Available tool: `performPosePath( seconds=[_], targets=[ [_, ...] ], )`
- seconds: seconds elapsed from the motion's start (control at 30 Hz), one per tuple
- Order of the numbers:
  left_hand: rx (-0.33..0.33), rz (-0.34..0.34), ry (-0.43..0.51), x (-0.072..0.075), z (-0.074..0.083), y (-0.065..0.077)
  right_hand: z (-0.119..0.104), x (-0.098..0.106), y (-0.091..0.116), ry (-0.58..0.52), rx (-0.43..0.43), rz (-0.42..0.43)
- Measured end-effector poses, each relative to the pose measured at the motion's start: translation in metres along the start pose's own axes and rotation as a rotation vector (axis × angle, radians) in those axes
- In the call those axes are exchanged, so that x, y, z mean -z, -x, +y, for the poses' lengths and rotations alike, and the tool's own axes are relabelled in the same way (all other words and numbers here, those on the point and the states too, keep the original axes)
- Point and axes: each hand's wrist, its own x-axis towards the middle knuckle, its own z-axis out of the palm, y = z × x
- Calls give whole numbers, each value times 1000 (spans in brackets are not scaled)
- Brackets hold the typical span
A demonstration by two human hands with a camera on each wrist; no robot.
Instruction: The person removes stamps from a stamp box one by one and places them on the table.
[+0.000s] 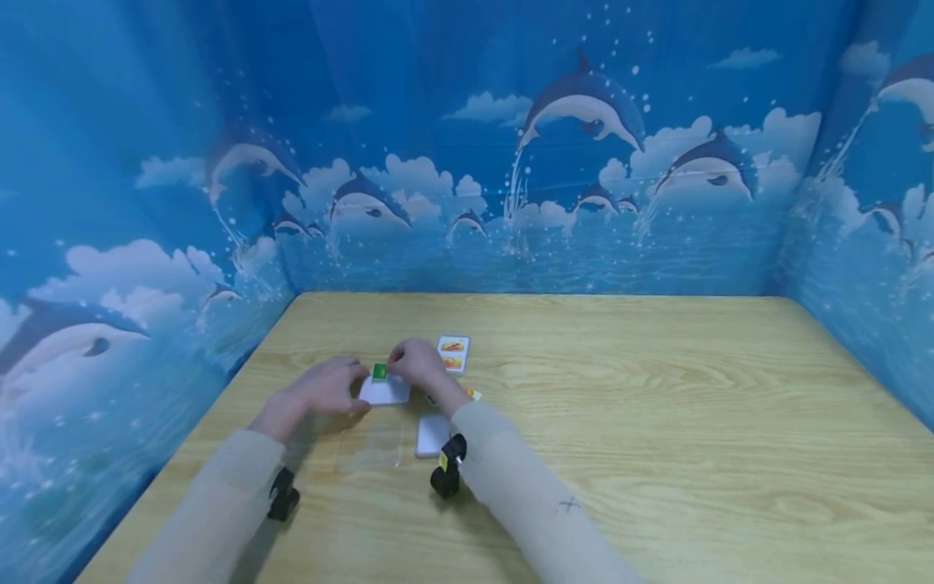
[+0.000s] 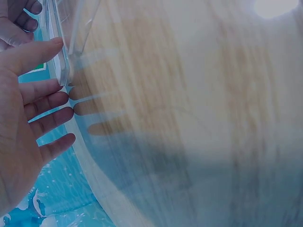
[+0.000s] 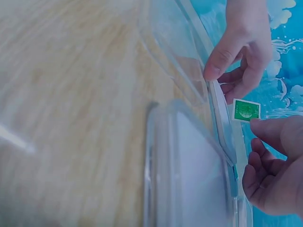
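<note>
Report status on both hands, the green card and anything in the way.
Left hand grips white case. Right hand pinches green card by its edge. Nothing visibly blocking; clear plastic piece lies closer in.

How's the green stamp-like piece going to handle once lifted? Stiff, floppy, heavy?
The green piece is probably very light, being small and thin-looking. It seems stiff enough to keep its shape: it sticks out flat from the right hand, held near one corner. Flat and square-cornered, it would likely slide rather than roll.

Green stamp, white-edged, in right hand; white slab in left hand.
</note>
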Motion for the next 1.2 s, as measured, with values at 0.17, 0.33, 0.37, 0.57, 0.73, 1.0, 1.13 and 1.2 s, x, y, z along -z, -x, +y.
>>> performPosePath(
  seconds=[0.17,0.33,0.37,0.57,0.73,1.0,1.13,1.2],
  targets=[
    [-12,3,-12,1,2,1,1,2,-2,-59,-19,29],
    [-10,1,-16,2,2,0,0,4,-4,-103,-51,49],
    [-8,-2,-16,3,2,0,0,5,-5,-104,-53,52],
    [13,-22,-11,1,1,-2,1,0,-9,-113,-74,73],
    [31,-34,6,1,1,0,-2,-5,-10,-87,-97,80],
    [7,-3,11,-1,1,1,-5,-8,-8,65,-134,104],
    [0,5,7,-2,0,1,-5,-9,-10,125,-134,109],
    [1,6,5,-2,0,0,-4,-10,-10,146,-137,110]
  ],
)
